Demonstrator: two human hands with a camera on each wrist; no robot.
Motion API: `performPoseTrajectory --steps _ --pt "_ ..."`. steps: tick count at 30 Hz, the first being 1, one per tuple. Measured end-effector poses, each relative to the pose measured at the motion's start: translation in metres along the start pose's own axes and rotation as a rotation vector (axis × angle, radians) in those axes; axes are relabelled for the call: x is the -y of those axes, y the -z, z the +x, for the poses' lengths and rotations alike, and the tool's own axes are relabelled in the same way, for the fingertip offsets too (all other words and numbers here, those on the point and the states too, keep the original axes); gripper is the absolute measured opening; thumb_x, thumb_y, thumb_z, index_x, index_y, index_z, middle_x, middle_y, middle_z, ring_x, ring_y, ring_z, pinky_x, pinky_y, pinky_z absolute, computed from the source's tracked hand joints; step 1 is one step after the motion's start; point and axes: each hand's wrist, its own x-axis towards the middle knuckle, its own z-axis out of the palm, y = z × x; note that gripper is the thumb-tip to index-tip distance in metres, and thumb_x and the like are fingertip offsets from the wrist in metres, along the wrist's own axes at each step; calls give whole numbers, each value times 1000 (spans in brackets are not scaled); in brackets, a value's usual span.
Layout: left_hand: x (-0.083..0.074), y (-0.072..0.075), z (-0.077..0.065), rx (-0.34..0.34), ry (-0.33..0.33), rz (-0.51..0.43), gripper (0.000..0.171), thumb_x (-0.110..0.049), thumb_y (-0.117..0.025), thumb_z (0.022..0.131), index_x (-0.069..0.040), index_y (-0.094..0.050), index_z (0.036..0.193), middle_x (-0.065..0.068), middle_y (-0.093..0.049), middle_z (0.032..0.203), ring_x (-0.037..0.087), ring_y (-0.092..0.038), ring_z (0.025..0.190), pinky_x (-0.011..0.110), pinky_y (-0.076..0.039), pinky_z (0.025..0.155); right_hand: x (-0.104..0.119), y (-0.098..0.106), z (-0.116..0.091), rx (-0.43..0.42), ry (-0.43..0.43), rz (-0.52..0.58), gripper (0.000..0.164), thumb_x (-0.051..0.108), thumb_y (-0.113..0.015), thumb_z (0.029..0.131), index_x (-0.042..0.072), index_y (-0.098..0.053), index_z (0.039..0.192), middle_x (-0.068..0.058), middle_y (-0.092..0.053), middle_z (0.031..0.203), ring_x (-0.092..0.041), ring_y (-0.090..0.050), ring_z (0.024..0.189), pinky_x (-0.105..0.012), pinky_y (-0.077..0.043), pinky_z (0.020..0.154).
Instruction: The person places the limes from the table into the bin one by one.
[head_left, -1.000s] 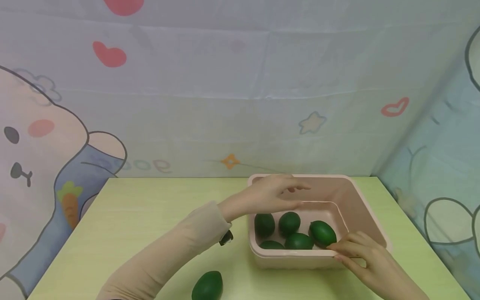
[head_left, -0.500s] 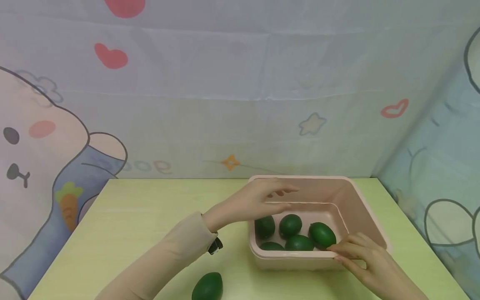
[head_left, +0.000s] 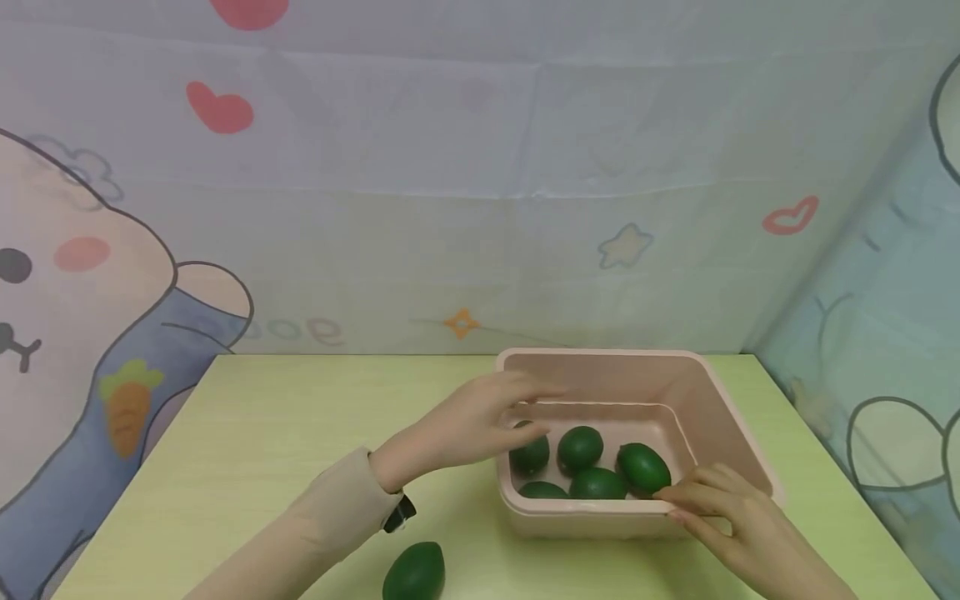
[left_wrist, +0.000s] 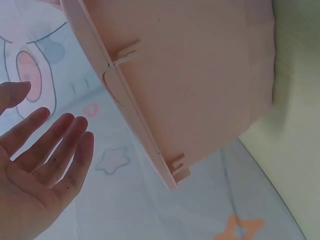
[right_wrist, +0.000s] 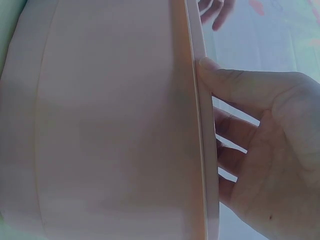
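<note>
A pink plastic bin (head_left: 517, 505) stands on the table, holding several dark green, egg-shaped fruits that look like avocados (head_left: 642, 468). Over the bin's left rim reaches my left hand (head_left: 468, 425), its fingers extended and nothing in them. In the left wrist view that hand (left_wrist: 45, 165) is apart from the bin's outer wall (left_wrist: 200, 75). My right hand (head_left: 727, 508) pinches the front rim near the right corner; the right wrist view shows the thumb on the rim's outer side (right_wrist: 207, 150). Another green fruit (head_left: 415, 572) lies on the table in front, left of the bin.
The pale green table (head_left: 322, 417) ends at a back wall hung with a printed cloth (head_left: 420, 167). A similar cloth (head_left: 885, 333) hangs along the right side. A dark watch or band (head_left: 399, 513) sits at my left cuff.
My left hand has drawn back leftward and lower, from above the bin's middle to its left rim. The right hand and the fruits stay where they were.
</note>
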Motion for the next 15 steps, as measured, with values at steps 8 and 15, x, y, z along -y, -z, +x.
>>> performPoseTrajectory --steps 8,15 --pt "6 -2 -21 -51 3 -18 42 -27 -62 94 -21 -56 134 -8 -61 131 8 -56 119 33 -47 99 1 0 0 7 -13 19 38 4 -78 75 30 -72 102 25 -58 94 7 -46 87 -7 -36 71" --pt "10 -3 -38 -143 38 -59 41 -27 -64 93 -27 -57 133 -13 -62 121 9 -59 110 29 -50 94 2 0 0 23 -38 24 35 6 -77 78 31 -72 102 25 -58 92 6 -45 85 -8 -36 69"
